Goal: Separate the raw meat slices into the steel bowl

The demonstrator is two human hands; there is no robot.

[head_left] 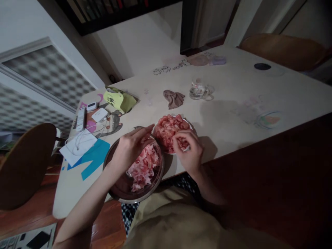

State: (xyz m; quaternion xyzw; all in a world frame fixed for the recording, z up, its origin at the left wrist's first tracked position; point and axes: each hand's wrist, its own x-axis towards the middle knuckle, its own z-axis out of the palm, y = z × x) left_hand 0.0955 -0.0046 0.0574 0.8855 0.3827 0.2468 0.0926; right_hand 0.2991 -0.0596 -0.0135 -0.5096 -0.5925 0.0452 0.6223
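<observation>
A wide metal bowl (116, 189) stands at the table's near edge with sliced pale-pink raw meat (144, 169) in it. Beside it, touching or nearly so, a white plate (192, 127) is heaped with redder chunks of raw meat (167, 129). My left hand (133, 140) lies across the bowl's far rim, fingers stretched towards the plate; its thumb is hidden. Over the plate's right side, my right hand (190, 148) is closed, thumb and fingers curled together. Meat shows around its fingers, but I cannot make out what they pinch.
Beyond the plate lie a crumpled brown cloth (173, 99) and a glass mug (198, 90). At the left are a yellow-green bag (120, 100), a power strip (81, 118), white cables, paper (77, 147) and a blue cut-out (97, 155). Chairs stand left (28, 166) and far right (282, 50).
</observation>
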